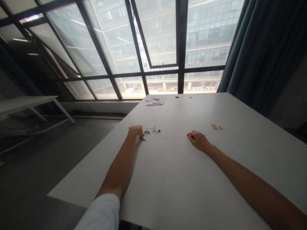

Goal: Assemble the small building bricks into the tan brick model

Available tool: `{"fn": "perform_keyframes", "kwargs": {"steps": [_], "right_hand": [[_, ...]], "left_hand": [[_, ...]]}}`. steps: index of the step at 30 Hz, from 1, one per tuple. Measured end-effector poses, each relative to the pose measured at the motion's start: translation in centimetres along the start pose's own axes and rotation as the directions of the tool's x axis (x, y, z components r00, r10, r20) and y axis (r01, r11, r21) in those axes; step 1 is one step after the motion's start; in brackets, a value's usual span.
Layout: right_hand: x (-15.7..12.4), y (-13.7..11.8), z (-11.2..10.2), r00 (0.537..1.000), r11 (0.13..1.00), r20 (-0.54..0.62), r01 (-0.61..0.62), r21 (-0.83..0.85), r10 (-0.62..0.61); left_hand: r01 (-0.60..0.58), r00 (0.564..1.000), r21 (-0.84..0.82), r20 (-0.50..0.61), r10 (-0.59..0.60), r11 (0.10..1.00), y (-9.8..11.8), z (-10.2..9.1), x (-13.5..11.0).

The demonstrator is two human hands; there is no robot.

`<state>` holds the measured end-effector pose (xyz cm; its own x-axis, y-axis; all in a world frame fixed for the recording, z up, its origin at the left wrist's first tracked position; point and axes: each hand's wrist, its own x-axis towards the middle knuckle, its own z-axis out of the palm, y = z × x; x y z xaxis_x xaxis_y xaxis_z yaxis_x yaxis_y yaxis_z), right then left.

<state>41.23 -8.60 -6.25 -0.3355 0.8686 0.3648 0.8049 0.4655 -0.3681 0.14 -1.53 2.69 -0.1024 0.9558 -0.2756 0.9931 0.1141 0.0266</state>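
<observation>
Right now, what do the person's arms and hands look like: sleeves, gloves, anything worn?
No gloves or watch show on the left hand or the right hand. A white short sleeve covers the top of the left arm at the bottom edge. No sleeve shows on the right forearm.

We log small parts [153,130] on the table [168,179], just right of our left hand [135,130]; our right hand [198,140] well apart to their right, a card [216,126] beyond it. Papers [155,100] at the far edge.
</observation>
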Motion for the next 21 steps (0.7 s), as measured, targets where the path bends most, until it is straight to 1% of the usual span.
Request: {"fn": "perform_keyframes", "kwargs": {"steps": [2, 3, 6, 10, 14, 17, 21], "right_hand": [[0.0, 0.0, 0.0, 1.000, 1.000, -0.002, 0.000, -0.001, 0.000], [0.0, 0.0, 0.1, 1.000, 1.000, -0.003, 0.002, -0.002, -0.002], [0.0, 0.2, 0.2, 1.000, 1.000, -0.006, 0.004, -0.007, -0.004], [0.1, 0.3, 0.3, 1.000, 1.000, -0.003, 0.003, -0.009, -0.003], [0.2, 0.3, 0.3, 1.000, 1.000, 0.007, -0.003, -0.003, 0.003], [0.2, 0.3, 0.2, 1.000, 1.000, 0.015, -0.006, -0.007, 0.006], [0.1, 0.1, 0.1, 1.000, 1.000, 0.017, -0.015, -0.014, 0.015]], "left_hand": [[0.088, 0.995, 0.123, 0.023, -0.092, 0.988, 0.9, 0.0, -0.2], [0.094, 0.995, 0.158, 0.022, -0.099, 0.983, 1.4, 0.0, -0.4], [0.029, 0.999, 0.158, 0.012, -0.032, 0.987, 2.8, 0.0, -0.7], [-0.056, 0.998, 0.134, 0.026, 0.053, 0.989, 4.9, 0.4, -1.0], [-0.127, 0.991, 0.154, 0.052, 0.120, 0.980, 6.9, 0.6, -1.5], [-0.167, 0.985, 0.156, 0.063, 0.159, 0.973, 7.6, 0.6, -2.1], [-0.192, 0.981, 0.147, 0.068, 0.184, 0.970, 7.6, 0.7, -2.3]]}}
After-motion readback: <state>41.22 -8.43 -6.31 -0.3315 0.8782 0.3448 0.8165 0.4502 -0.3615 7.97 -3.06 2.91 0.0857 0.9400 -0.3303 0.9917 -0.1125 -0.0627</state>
